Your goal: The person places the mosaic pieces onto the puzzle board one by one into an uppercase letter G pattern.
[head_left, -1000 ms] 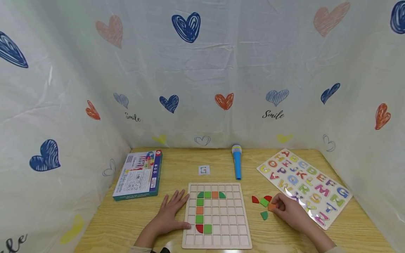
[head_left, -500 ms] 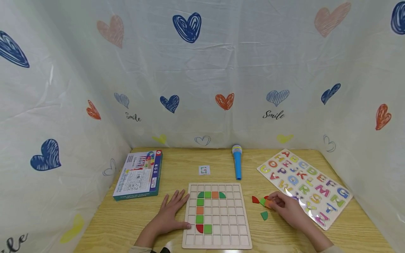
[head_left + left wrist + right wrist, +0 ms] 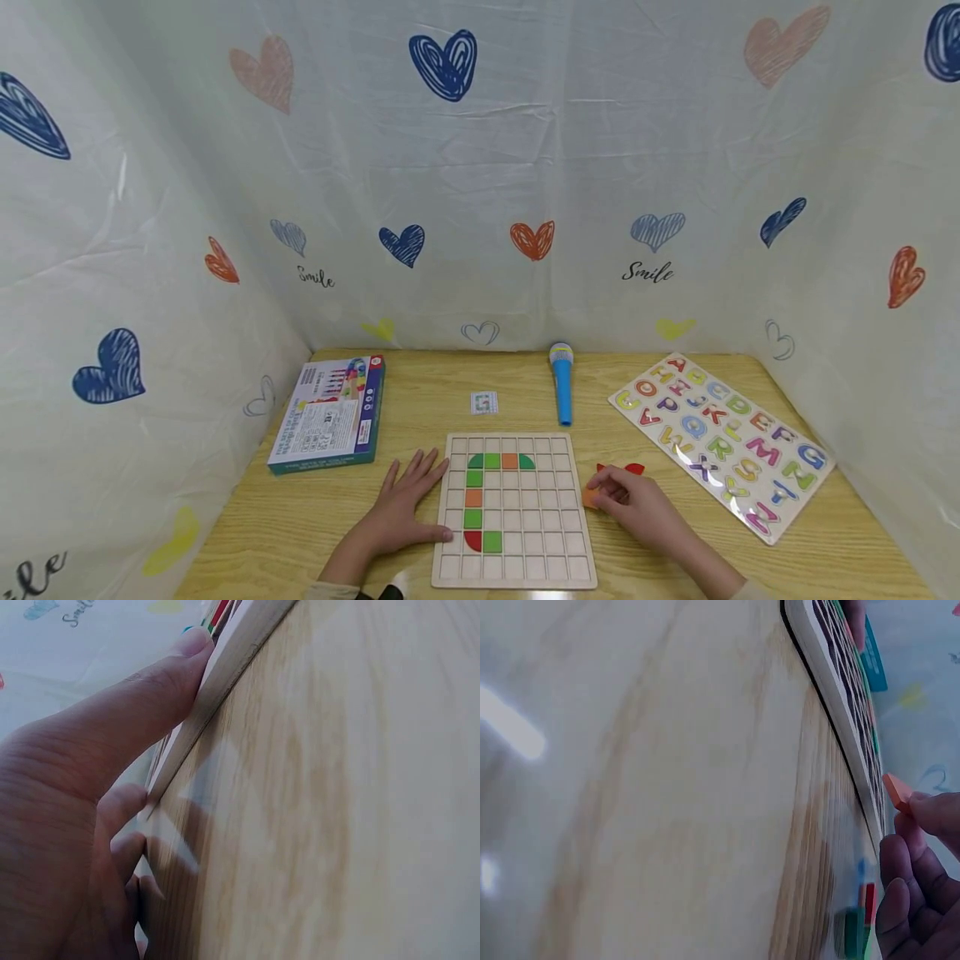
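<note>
Tabletop [image 3: 420,400], pinched orange tile [image 3: 590,497], loose green piece [image 3: 853,932] only from right wrist

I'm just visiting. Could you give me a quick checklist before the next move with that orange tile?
1. Orange tile held: ok, pinched in the right hand.
2. Board steadied: ok, the left hand touches its left edge.
3. Free cells available: ok, for instance the one right of the lowest green tile.
4. Tile lined up over a free cell: not ok, it is at the board's right edge.
5. Pattern on the small card readable: cannot tell, too small.
</note>
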Available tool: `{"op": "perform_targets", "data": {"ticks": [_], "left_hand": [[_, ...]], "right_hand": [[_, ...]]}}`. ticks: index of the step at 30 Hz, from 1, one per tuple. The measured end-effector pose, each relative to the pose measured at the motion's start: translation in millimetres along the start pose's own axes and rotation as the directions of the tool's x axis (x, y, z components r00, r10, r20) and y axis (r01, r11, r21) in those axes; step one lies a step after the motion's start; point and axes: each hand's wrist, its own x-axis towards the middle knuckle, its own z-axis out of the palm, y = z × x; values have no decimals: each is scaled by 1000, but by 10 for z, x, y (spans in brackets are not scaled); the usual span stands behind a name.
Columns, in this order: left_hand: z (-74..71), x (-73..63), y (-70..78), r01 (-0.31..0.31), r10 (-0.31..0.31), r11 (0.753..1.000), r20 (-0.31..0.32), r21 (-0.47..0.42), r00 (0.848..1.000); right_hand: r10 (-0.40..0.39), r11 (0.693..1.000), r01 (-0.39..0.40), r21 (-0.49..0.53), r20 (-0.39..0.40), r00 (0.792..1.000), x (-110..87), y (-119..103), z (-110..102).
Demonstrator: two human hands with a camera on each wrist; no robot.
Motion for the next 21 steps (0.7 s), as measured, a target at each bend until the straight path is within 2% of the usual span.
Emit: {"op": "perform_targets", "data": {"ticks": [12, 21], "left_hand": [[6, -3, -7, 12, -12, 1000, 4, 0, 1000], [11, -1, -20, 1, -1, 1000, -2, 6, 1000]], "right_hand": [[-82, 996, 76, 54, 123, 989, 74, -341, 410], [-159, 984, 139, 112, 195, 968, 99, -537, 647]]}}
